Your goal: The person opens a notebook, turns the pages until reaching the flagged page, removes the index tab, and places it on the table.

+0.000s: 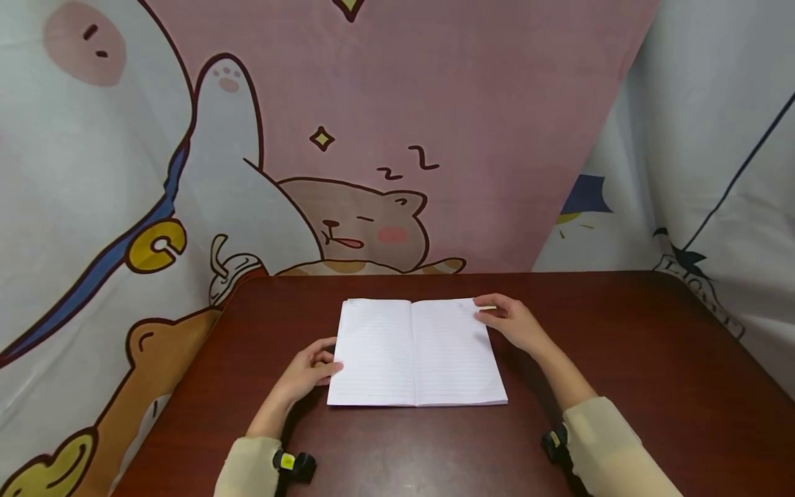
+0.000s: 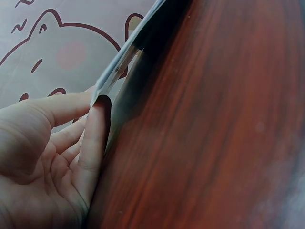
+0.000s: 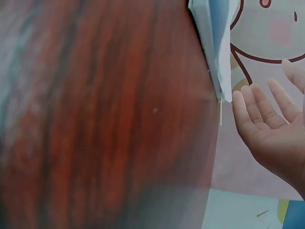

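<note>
An open notebook (image 1: 373, 352) with faintly lined white pages lies on the table, its centre fold facing me. My left hand (image 1: 306, 369) pinches the notebook's left edge, thumb on the page and fingers underneath. In the left wrist view, that hand (image 2: 43, 157) has the page edge (image 2: 125, 55) between thumb and fingers. Near the top right corner is my right hand (image 1: 512, 323), its fingertips overlapping the page edge in the head view. Seen from the right wrist, this hand (image 3: 271, 129) has loosely extended fingers beside the notebook's loose leaves (image 3: 219, 47).
The dark red-brown wooden table (image 1: 410, 449) has a glossy grain. A cloth (image 1: 497, 103) printed with cartoon animals hangs behind it and along both sides. Small black wrist devices are worn on the left wrist (image 1: 304, 467) and the right wrist (image 1: 553, 445).
</note>
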Demonstrator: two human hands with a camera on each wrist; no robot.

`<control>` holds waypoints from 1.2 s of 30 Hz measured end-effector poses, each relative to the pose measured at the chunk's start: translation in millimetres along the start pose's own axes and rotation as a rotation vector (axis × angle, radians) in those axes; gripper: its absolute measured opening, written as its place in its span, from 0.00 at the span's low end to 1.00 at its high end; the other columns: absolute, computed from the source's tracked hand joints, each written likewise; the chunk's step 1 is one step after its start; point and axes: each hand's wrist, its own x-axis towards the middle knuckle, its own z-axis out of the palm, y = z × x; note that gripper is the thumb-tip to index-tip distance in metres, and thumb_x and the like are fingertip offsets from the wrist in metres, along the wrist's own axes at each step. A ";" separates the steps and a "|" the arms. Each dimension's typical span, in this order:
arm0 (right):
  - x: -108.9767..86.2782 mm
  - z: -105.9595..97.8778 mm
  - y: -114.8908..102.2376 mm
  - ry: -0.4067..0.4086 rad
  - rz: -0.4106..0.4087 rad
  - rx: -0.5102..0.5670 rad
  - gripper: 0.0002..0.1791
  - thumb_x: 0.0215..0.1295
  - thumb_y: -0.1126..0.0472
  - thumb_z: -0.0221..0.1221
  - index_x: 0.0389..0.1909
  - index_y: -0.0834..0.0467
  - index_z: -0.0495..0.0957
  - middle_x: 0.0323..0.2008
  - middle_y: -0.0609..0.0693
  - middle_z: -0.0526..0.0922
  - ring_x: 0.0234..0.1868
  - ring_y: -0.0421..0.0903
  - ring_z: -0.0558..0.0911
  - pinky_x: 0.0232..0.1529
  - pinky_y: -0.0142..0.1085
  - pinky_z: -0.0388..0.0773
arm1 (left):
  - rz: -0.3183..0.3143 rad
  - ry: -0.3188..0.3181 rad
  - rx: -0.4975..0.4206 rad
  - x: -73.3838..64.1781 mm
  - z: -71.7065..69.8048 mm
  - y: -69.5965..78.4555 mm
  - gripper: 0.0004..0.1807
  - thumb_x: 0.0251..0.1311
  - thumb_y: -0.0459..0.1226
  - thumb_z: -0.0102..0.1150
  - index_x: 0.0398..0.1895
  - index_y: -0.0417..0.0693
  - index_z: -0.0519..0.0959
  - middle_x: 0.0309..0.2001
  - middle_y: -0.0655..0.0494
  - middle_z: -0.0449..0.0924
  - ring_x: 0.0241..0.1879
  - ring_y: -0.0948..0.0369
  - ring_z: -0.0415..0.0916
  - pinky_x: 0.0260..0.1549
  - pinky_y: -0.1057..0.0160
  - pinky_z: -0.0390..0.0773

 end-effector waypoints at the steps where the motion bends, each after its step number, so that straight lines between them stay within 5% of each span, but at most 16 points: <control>1: -0.1 -0.5 1.5 -0.001 0.004 -0.007 0.23 0.69 0.58 0.62 0.60 0.67 0.75 0.58 0.66 0.79 0.55 0.59 0.82 0.44 0.24 0.76 | -0.003 0.004 0.001 0.5 0.1 -0.4 0.30 0.64 0.34 0.64 0.69 0.39 0.68 0.39 0.48 0.78 0.35 0.62 0.76 0.37 0.63 0.83; 9: 1.5 -2.7 9.7 -0.011 0.034 -0.064 0.24 0.68 0.58 0.62 0.59 0.68 0.75 0.58 0.66 0.79 0.54 0.60 0.82 0.46 0.28 0.78 | -0.008 0.010 -0.001 1.0 -0.5 -1.5 0.30 0.64 0.34 0.64 0.68 0.39 0.69 0.39 0.48 0.79 0.36 0.61 0.77 0.38 0.61 0.84; 23: 4.2 -0.2 12.8 -0.097 0.135 -0.211 0.28 0.67 0.58 0.62 0.62 0.72 0.72 0.58 0.71 0.77 0.58 0.65 0.78 0.58 0.55 0.75 | -0.012 0.017 0.004 0.8 0.5 -1.0 0.30 0.63 0.34 0.64 0.68 0.40 0.69 0.40 0.47 0.79 0.35 0.61 0.77 0.37 0.62 0.83; 36: 7.3 1.2 15.1 -0.135 0.113 -0.226 0.29 0.67 0.61 0.62 0.63 0.75 0.70 0.61 0.74 0.73 0.60 0.68 0.75 0.62 0.60 0.71 | -0.007 0.005 -0.007 2.2 -0.1 -3.7 0.30 0.63 0.33 0.64 0.68 0.40 0.69 0.38 0.50 0.78 0.35 0.62 0.76 0.36 0.63 0.82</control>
